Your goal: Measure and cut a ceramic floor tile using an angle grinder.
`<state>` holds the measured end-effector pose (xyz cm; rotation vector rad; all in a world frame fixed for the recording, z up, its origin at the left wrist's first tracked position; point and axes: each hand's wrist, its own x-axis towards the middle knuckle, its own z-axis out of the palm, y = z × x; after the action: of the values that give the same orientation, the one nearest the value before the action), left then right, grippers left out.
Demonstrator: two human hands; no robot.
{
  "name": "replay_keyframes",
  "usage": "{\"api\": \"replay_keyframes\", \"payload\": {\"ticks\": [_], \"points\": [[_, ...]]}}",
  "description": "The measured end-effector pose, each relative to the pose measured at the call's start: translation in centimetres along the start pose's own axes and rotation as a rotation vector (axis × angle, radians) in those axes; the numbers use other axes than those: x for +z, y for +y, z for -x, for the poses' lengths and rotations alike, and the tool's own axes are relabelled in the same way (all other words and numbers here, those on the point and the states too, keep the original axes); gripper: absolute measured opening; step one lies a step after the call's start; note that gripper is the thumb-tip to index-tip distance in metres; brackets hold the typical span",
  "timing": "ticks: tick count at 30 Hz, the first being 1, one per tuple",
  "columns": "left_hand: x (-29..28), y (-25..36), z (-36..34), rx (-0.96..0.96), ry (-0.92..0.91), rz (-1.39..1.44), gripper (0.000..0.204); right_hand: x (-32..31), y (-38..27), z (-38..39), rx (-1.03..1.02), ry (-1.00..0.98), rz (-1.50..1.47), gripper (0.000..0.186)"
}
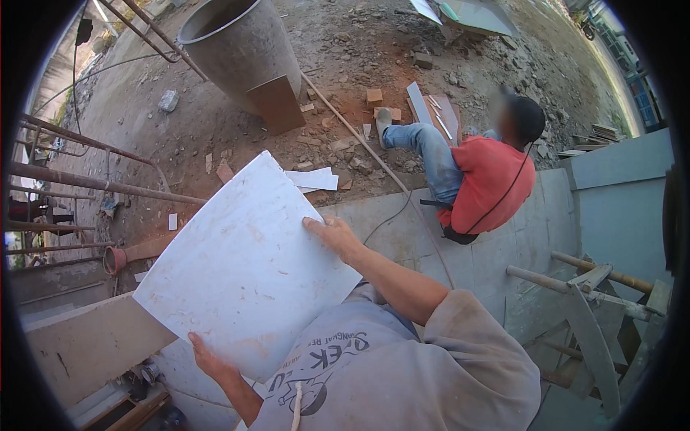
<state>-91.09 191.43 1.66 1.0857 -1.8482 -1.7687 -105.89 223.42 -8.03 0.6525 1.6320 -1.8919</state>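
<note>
a large white panel (241,269), smudged with dirt, spans the space before the person's grey shirt (402,366). the left hand (214,365) grips its lower edge and the right hand (334,237) its right edge, the fingers of both holding it. beyond lie white offcuts (320,179) on rubble ground near a grey tub (251,54); at right sits a co-worker in red (496,179).

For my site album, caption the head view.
Left hand and right hand grip a white panel; a co-worker in red sits nearby.
</note>
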Motion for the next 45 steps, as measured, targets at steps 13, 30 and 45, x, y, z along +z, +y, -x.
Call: {"api": "replay_keyframes", "payload": {"ticks": [13, 30, 45], "points": [[4.4, 0.6, -12.6, -0.003, -0.332, 0.108, 0.059, 2.4, -1.5, -0.4, -0.085, 0.245, -0.164, 0.059], [10.0, 0.6, -15.7, -0.121, -0.697, 0.145, 0.056, 0.2, -0.5, -0.9, -0.133, 0.438, -0.209, 0.054], [2.7, -4.1, -6.2, -0.273, -0.282, 0.247, 0.06, -1.0, 0.1, -3.6, 0.037, 0.179, 0.162, 0.068]]}}
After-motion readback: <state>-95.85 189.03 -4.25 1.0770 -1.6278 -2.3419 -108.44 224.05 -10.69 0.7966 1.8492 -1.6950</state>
